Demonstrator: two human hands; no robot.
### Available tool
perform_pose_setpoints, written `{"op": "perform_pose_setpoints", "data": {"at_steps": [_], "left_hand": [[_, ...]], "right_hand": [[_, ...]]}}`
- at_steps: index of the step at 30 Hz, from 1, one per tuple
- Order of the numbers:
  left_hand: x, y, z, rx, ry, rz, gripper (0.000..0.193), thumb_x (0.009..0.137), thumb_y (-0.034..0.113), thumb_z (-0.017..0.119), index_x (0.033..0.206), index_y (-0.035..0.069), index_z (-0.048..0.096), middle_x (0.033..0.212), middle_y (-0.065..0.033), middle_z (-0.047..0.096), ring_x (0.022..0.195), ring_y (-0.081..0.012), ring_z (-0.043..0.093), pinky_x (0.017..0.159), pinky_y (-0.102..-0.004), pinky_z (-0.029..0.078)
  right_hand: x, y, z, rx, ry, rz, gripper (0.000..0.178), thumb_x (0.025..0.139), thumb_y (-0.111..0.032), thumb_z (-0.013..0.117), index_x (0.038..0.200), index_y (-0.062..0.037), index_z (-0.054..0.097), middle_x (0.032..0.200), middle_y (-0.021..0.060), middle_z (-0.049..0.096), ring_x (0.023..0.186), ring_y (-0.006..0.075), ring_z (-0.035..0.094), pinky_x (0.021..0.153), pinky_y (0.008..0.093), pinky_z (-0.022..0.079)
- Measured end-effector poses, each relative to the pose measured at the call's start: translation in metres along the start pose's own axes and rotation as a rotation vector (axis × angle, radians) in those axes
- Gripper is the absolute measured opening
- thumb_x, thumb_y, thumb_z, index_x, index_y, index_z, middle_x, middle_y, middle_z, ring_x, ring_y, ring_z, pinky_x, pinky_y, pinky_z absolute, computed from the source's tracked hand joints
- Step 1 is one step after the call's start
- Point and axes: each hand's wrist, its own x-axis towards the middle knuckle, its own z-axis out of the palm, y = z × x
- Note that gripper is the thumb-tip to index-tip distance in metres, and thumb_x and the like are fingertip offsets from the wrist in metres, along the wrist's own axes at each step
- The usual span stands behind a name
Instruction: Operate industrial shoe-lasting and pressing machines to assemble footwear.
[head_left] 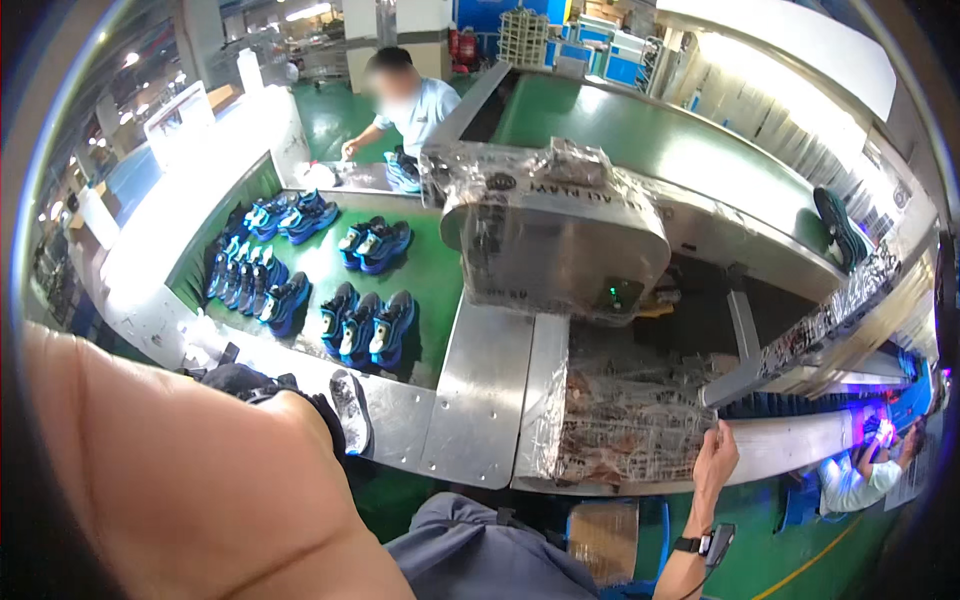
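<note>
My left arm (170,460) fills the lower left, bare and very close to the camera. It runs off the left edge, and the hand itself is out of the picture. Beside the arm, a black item (245,380) and a shoe (351,412) with a white speckled sole lie on the metal ledge. My right hand (714,456), a black band and device at its wrist, is at the front corner of a plastic-wrapped panel (635,430), just below the end of a grey metal bar (728,383). Its fingers are curled together; what they hold, if anything, is too small to make out.
Several black and blue shoes (365,330) stand on the green belt (425,290). A plastic-wrapped machine housing (560,250) rises ahead. One dark shoe (840,228) rides the upper conveyor (640,130). Co-workers stand across the line (418,110) and sit at right (865,480).
</note>
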Motion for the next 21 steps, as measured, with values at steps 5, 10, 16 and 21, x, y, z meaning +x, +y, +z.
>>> {"op": "perform_pose_setpoints", "data": {"at_steps": [5,10,16,21], "left_hand": [[0.0,0.007,-0.011,0.029,0.026,-0.026,0.078,0.097,0.064,0.029,0.141,0.001,0.044,0.151,-0.0311,0.028,0.136,-0.0488,0.034,0.111,-0.0648,0.022],[0.002,0.03,-0.022,0.137,0.023,-0.033,0.078,0.097,0.063,0.029,0.14,0.001,0.044,0.15,-0.0316,0.029,0.136,-0.0487,0.034,0.111,-0.0647,0.023],[-0.002,0.038,-0.003,0.136,0.03,0.034,0.078,0.097,0.063,0.029,0.139,0.0,0.045,0.15,-0.0321,0.03,0.136,-0.0486,0.035,0.111,-0.0646,0.024],[0.009,0.04,-0.026,0.046,-0.132,-0.164,0.078,0.097,0.063,0.029,0.139,-0.001,0.046,0.149,-0.0326,0.031,0.135,-0.0485,0.036,0.11,-0.0644,0.025]], "right_hand": [[0.0,0.011,0.0,-0.01,0.156,-0.15,0.037,0.094,-0.02,0.057,0.12,0.006,0.063,0.067,0.0146,0.058,0.057,0.0213,0.052,0.056,0.0385,0.043],[0.007,0.001,-0.001,-0.015,0.031,-0.091,0.039,0.094,-0.022,0.056,0.119,0.007,0.062,0.085,0.0195,0.068,0.071,0.028,0.063,0.067,0.0386,0.05],[0.015,0.029,0.0,-0.088,0.112,-0.158,0.036,0.094,-0.02,0.057,0.12,0.0041,0.063,0.094,0.0223,0.07,0.081,0.0312,0.068,0.073,0.0382,0.052],[0.004,-0.013,-0.016,-0.034,-0.015,-0.013,0.034,0.093,-0.021,0.06,0.119,0.0009,0.064,0.08,0.0203,0.067,0.067,0.0277,0.062,0.063,0.0414,0.048]]}}
